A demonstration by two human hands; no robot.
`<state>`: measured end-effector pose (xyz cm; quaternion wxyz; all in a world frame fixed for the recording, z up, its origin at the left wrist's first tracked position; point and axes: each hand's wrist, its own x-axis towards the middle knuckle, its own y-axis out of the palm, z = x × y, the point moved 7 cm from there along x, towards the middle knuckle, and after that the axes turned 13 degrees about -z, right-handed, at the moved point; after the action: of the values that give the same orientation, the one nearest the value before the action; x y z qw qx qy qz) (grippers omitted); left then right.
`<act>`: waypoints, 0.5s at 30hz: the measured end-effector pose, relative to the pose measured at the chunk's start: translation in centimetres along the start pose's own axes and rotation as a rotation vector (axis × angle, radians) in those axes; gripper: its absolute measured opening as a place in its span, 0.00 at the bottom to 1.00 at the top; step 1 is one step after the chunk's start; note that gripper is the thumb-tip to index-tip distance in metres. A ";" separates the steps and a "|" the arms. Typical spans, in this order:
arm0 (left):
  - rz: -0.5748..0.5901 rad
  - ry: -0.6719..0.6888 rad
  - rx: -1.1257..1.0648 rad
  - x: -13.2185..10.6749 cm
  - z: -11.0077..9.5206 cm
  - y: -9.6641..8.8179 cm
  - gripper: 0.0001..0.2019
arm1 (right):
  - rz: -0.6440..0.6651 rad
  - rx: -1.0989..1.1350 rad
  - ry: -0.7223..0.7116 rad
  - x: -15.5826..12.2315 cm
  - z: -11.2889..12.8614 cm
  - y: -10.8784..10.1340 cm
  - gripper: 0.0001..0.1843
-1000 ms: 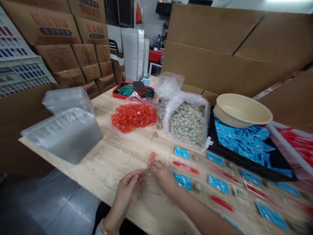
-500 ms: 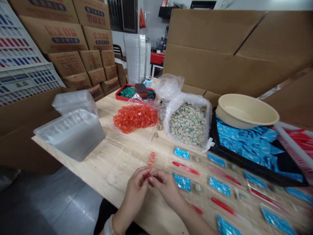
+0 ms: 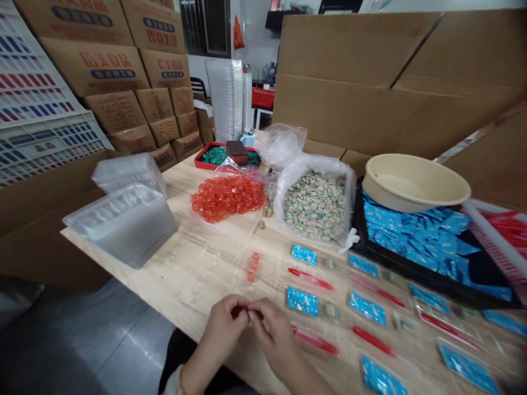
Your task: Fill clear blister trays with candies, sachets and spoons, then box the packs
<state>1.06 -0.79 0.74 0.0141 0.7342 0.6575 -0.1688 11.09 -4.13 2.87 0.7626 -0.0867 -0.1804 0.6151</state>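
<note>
My left hand [image 3: 226, 321] and my right hand [image 3: 272, 332] meet fingertip to fingertip low over the near edge of the wooden table [image 3: 197, 269]. Both are closed in a pinch; what they hold is small and hidden by the fingers. Just beyond them lies an orange-red strip [image 3: 253, 267] of joined square pieces, seemingly in a clear tray. Right of my hands, blue printed packets [image 3: 302, 302] and red stick-like pieces [image 3: 312, 278] lie in rows of clear trays, with small striped squares [image 3: 330, 311] beside the packets.
Behind are an orange-red heap of pieces [image 3: 228, 197], a bag of striped squares [image 3: 315, 208] and a red tray [image 3: 196, 163] of green pieces. A cream basin [image 3: 415, 184] rests over blue packets at right. Clear plastic trays [image 3: 127, 230] stand at left; cardboard [image 3: 354, 71] rises behind.
Both hands have drawn slightly back toward me, away from the orange-red strip, which now shows whole. The small red thing seen between my fingers earlier is now hidden.
</note>
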 end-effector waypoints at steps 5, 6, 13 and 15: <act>0.014 -0.251 -0.297 -0.3 1.2 0.7 0.11 | 0.004 0.252 0.174 -0.1 -1.2 0.1 0.08; -0.004 -0.214 -0.249 -0.2 1.2 0.6 0.10 | 0.000 0.255 0.184 0.0 -1.3 0.0 0.07; -0.114 0.295 0.243 0.3 0.6 -1.4 0.18 | 0.029 -0.405 -0.177 2.5 -1.0 -0.2 0.08; -0.084 0.343 0.349 0.2 0.9 -1.2 0.21 | 0.103 -0.599 -0.234 3.2 -1.5 1.0 0.08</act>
<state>-0.29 -0.65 0.08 -0.2320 0.7153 0.6412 -0.1531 11.34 -0.71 1.73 0.6453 -0.2447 -0.4353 0.5782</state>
